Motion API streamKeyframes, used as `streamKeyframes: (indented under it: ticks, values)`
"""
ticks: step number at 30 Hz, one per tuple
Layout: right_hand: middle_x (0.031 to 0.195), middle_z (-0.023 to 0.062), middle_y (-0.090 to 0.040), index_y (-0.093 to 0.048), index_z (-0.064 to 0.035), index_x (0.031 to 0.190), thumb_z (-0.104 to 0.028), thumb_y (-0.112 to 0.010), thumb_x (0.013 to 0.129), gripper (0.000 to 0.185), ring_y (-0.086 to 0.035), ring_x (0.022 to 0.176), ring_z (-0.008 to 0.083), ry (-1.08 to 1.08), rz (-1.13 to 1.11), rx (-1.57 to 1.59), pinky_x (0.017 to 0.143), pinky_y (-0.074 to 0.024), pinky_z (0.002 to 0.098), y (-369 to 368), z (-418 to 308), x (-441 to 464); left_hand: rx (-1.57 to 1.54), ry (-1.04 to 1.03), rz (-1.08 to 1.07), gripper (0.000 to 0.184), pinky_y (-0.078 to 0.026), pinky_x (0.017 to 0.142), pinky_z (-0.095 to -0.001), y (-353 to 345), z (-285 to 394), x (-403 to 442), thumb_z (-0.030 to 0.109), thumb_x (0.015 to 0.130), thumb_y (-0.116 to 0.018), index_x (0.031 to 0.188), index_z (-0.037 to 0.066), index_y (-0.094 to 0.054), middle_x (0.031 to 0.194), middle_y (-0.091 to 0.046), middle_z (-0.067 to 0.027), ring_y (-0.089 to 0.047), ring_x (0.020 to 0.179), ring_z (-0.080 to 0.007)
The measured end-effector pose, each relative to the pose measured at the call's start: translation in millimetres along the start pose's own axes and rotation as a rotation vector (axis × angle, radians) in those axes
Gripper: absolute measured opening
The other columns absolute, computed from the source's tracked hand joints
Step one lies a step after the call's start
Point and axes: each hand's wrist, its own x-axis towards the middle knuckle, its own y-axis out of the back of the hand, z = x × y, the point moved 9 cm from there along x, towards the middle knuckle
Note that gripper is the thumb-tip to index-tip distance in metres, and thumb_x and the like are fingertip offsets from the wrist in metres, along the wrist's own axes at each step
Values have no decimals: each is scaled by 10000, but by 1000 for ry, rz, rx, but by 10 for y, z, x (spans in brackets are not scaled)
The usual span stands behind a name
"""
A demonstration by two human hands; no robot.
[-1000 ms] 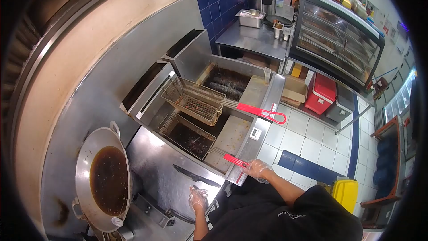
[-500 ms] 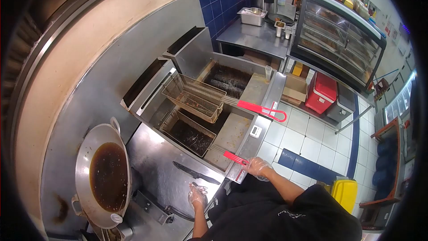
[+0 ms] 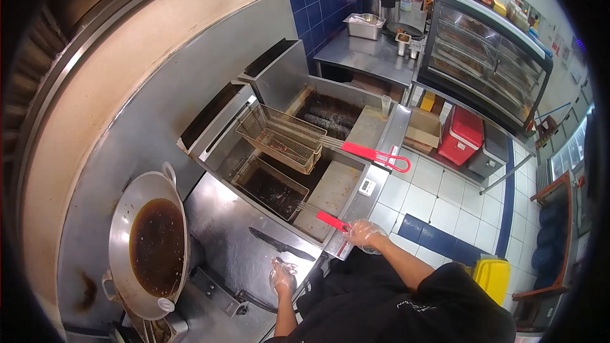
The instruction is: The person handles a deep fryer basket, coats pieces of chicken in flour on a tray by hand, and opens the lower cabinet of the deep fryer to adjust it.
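My right hand (image 3: 365,234), in a clear plastic glove, is closed around the end of the red handle (image 3: 332,221) of a fryer basket (image 3: 270,187). That basket sits low in dark oil in the near fryer well. A second basket (image 3: 279,138) with a long red handle rests higher, beside the first, and looks unloaded apart from crumbs. My left hand (image 3: 281,275), gloved too, hovers over or rests on the steel counter (image 3: 222,241), palm up with fingers apart. Just above it lies a black-handled tool (image 3: 281,244), apparently tongs or a knife.
A large wok (image 3: 149,244) of dark oil stands at the left. Behind the near well is another fryer well (image 3: 327,114). A timer (image 3: 366,187) sits on the fryer's front edge. Farther off are a glass display case (image 3: 486,57), a red cooler (image 3: 462,133) and a yellow bin (image 3: 492,279).
The view has shifted slightly, moving the fryer and counter a little right in the picture. My right hand keeps its hold on the basket handle, and my left hand stays near the counter.
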Motion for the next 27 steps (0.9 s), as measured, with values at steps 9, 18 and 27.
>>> streamKeyframes:
  ticks: [9, 18, 27]
  values:
    - [1062, 229, -741, -726, -42, 1091, -346, -559, 953, 374, -709, 1018, 434, -53, -44, -178, 903, -574, 512, 190, -293, 8, -75, -4, -37, 729, -474, 546, -293, -84, 79, -95, 630, 1080, -346, 833, 3, -624, 719, -657, -111, -568, 563, -170]
    - [1034, 210, -746, -734, -45, 1029, -303, -563, 928, 326, -715, 1005, 402, -85, 72, -119, 887, -580, 506, 90, -45, 86, -39, -53, -48, 733, -462, 546, -296, -71, 58, -90, 623, 1082, -347, 803, 14, -646, 706, -677, -110, -584, 565, -164]
    - [1014, 210, -742, -739, -56, 1018, -301, -617, 882, 305, -711, 992, 408, 15, 74, -194, 871, -574, 504, 73, -88, -25, 150, -267, -28, 511, -537, 711, -379, 29, -229, 407, 453, 1059, -496, 1133, -26, -655, 846, -718, -173, -670, 737, -289]
